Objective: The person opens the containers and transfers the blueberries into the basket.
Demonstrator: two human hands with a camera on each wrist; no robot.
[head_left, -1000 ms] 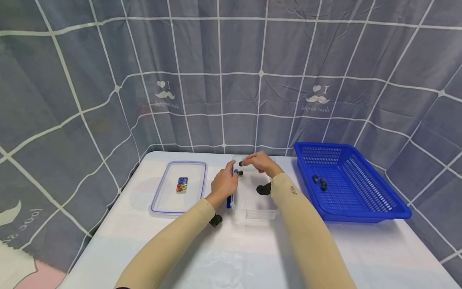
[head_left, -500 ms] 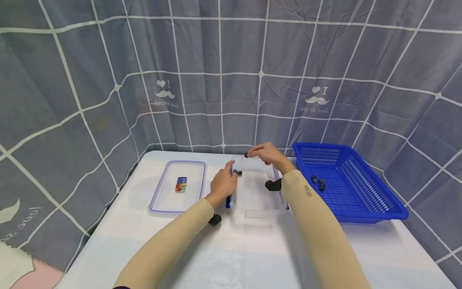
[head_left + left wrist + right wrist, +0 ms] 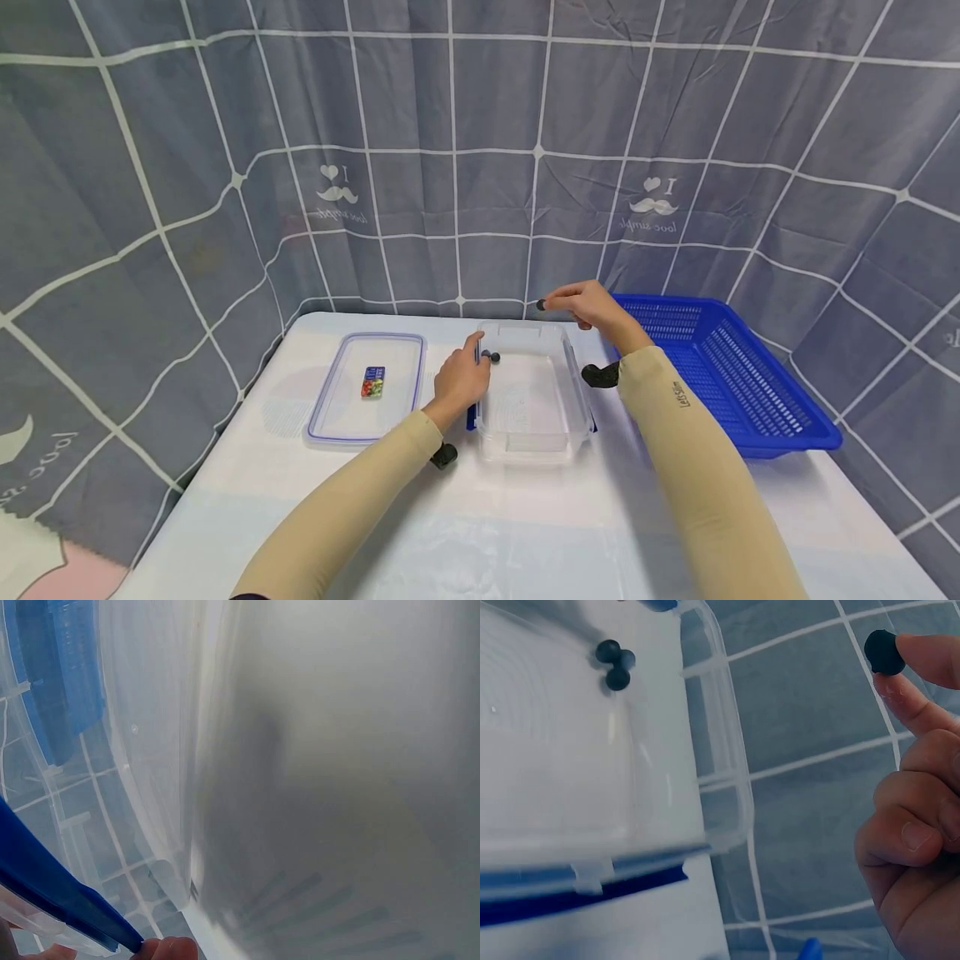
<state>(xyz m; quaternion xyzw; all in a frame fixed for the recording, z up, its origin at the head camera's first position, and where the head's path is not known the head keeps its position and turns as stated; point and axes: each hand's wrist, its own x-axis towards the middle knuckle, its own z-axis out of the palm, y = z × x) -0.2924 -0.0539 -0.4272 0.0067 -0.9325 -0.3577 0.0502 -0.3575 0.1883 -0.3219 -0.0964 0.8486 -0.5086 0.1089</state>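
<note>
A clear plastic container (image 3: 532, 446) with blue side latches stands mid-table. My left hand (image 3: 461, 379) grips its left side, index finger stretched along the rim; the left wrist view shows fingertips at the blue latch (image 3: 64, 889). Thumb and index finger of my right hand (image 3: 596, 310) pinch a dark round blueberry (image 3: 883, 652), held up beyond the container's back right corner. The other right-hand fingers are curled in, as the right wrist view shows. A small cluster of blueberries (image 3: 617, 678) lies on the container floor, near the left hand.
To the left lies a clear lid (image 3: 330, 435) with a blue seal and a colourful label (image 3: 372, 382). On the right stands a blue plastic basket (image 3: 795, 440), partly covered by the right forearm. A grey gridded curtain (image 3: 495, 192) hangs behind the table.
My right hand has risen out of the container and moved right with the blueberry. The forearm now hides the blueberries seen earlier in the basket. My left hand keeps its hold.
</note>
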